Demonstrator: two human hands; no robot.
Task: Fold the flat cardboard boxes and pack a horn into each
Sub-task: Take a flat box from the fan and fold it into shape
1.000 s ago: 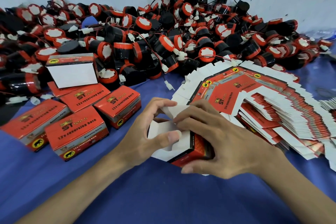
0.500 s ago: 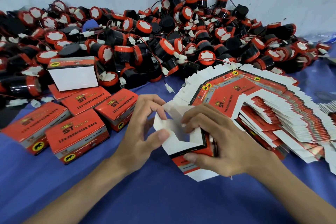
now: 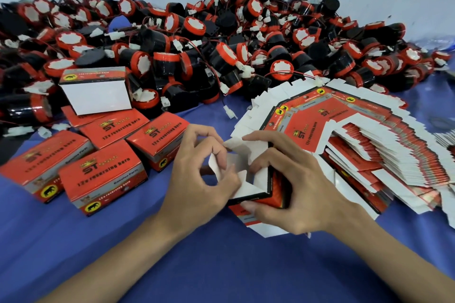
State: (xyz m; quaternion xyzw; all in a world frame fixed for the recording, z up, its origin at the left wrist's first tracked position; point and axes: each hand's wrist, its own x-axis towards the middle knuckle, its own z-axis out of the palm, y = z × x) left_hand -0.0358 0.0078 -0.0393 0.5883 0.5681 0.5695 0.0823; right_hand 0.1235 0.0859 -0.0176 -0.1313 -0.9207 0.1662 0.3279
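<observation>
A half-formed red cardboard box [image 3: 264, 179] with a white inside stands on the blue table, its open end facing up and its flaps loose. My right hand [image 3: 290, 184] grips its right side, thumb under the front edge and fingers over the top flap. My left hand [image 3: 199, 179] pinches a white flap on the box's left side. A fanned stack of flat boxes [image 3: 357, 145] lies just behind and to the right. A big pile of black-and-red horns [image 3: 221, 51] with wires fills the back of the table.
Several closed red boxes [image 3: 103, 174] sit at the left, one more [image 3: 96, 91] tipped on the horn pile showing its white bottom. A white wall rises behind the pile. Blue cloth [image 3: 221, 265] covers the table near me.
The box has been raised from lying low to standing with its open end up. My left fingers moved from the top flap to pinching a side flap.
</observation>
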